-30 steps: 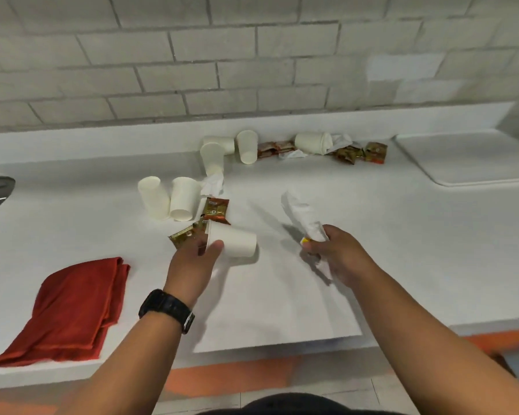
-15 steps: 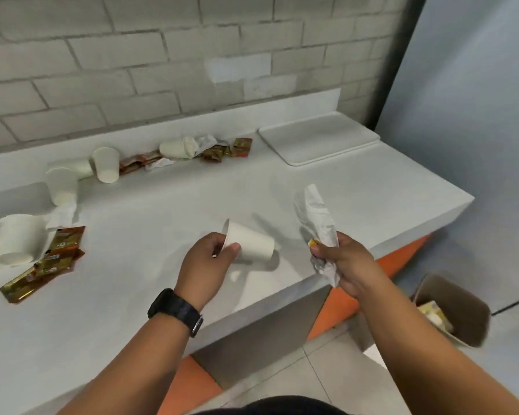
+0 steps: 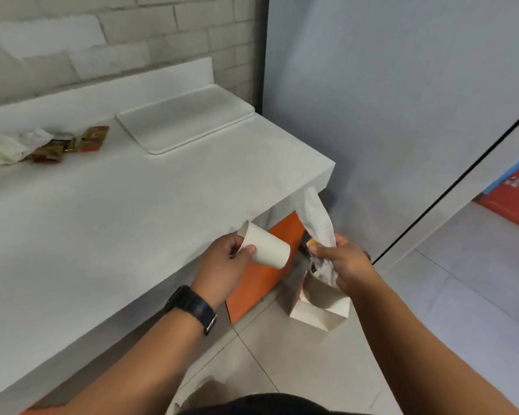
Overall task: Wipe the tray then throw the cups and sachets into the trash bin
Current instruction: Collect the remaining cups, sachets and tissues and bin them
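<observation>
My left hand grips a white paper cup by its rim, held sideways past the counter's front edge. A crumpled white wrapper with a small yellow bit sticks up from my right hand, which is closed on it. Directly under my right hand a cardboard trash bin stands on the floor beside the counter; its opening is partly hidden by the hand. The white tray lies at the counter's far right corner. Brown sachets and crumpled white paper lie at the back left.
The white counter ends at a corner on the right, with an orange base below. A grey wall panel rises just behind the bin. Tiled floor stretches to the right.
The view has swung right and down. Both hands have carried the cup and the wrapper off the counter's edge, and the right hand now hangs over the trash bin.
</observation>
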